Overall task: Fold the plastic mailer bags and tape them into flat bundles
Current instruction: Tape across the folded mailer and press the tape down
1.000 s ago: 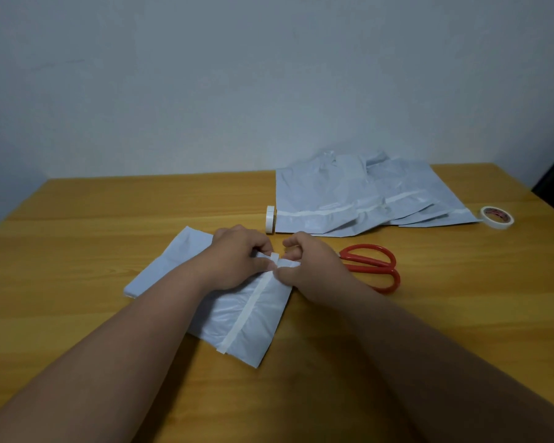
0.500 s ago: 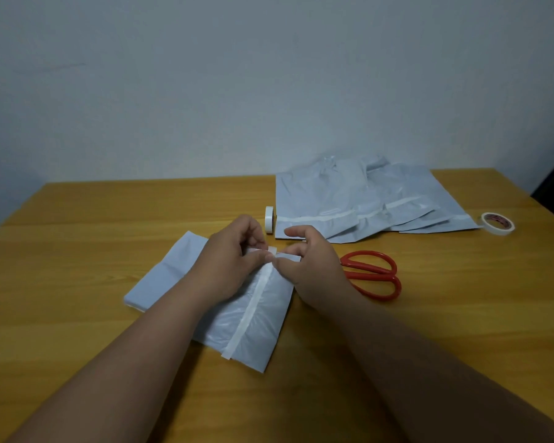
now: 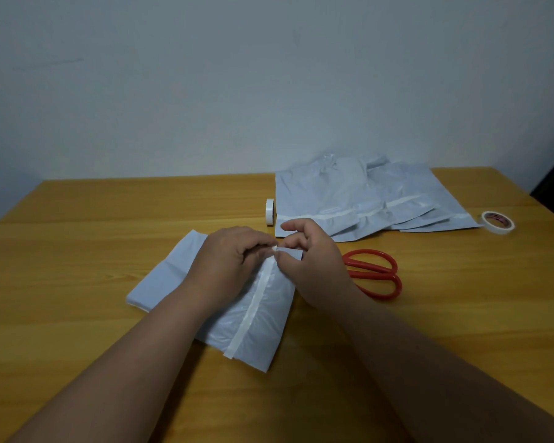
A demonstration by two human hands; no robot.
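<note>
Folded bag (image 3: 263,318) lies flat on the tabletop (image 3: 77,282). Left hand (image 3: 231,263) and right hand (image 3: 307,260) — fingers apparently pinching the tape strip (image 3: 253,311) at its far end. Beyond: scissors (image 3: 375,273), bag pile (image 3: 365,199) — two tape rolls (image 3: 270,212).

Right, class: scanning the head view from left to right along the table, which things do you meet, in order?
Folded mailer bag → left hand → right hand → red scissors → flat tape roll.
</note>
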